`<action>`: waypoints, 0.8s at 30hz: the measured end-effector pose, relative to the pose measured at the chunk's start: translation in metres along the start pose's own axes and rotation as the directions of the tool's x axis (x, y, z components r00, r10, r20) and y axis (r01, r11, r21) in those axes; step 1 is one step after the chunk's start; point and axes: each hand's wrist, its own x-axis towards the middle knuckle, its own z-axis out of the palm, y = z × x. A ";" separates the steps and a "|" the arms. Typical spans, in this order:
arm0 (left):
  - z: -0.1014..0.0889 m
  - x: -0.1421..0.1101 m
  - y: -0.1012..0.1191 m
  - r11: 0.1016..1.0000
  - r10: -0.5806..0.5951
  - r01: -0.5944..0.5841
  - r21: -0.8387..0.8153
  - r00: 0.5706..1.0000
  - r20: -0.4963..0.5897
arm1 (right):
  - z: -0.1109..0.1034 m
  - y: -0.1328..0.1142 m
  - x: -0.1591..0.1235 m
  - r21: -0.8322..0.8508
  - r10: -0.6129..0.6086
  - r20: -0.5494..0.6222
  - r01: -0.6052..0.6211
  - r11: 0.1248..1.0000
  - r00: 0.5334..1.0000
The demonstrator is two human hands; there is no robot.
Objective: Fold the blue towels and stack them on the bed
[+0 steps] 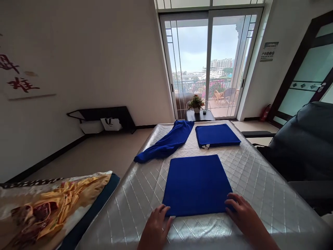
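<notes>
A folded blue cloth point(196, 185) lies flat as a neat square on the silvery quilted mattress point(260, 194). My left hand point(157, 224) rests at its near left corner, thumb and fingers apart, with a small white tag by the thumb. At the near right corner, my right hand point(240, 210) touches the edge with loosely bent, parted fingers. Farther back sits a thicker folded blue stack point(217, 134), white labels showing on its front side. A loose, crumpled blue garment point(168, 142) stretches along the far left part of the mattress.
At left is a lower surface with yellow patterned clothing point(70, 198). A black armchair point(307, 146) stands close on the right. Beyond the mattress are a small table point(200, 116) with a potted plant point(196, 102) and a sliding glass door point(209, 66). White bags point(111, 124) lie by the wall.
</notes>
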 end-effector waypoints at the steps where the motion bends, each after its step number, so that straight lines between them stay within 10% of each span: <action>1: -0.002 0.003 0.004 1.000 0.011 -0.011 -0.018 1.000 0.007 | -0.007 0.002 -0.001 0.026 -0.024 0.046 0.023 0.999 0.999; 16: -0.014 0.026 0.044 0.977 -0.197 0.169 0.134 0.953 0.232 | -0.052 -0.011 0.026 -0.168 -0.241 0.026 0.242 0.956 0.970; 24: -0.013 0.022 0.010 0.972 0.144 -0.125 0.197 0.986 -0.083 | -0.091 -0.008 0.052 -0.232 -0.305 -0.048 0.286 0.930 0.951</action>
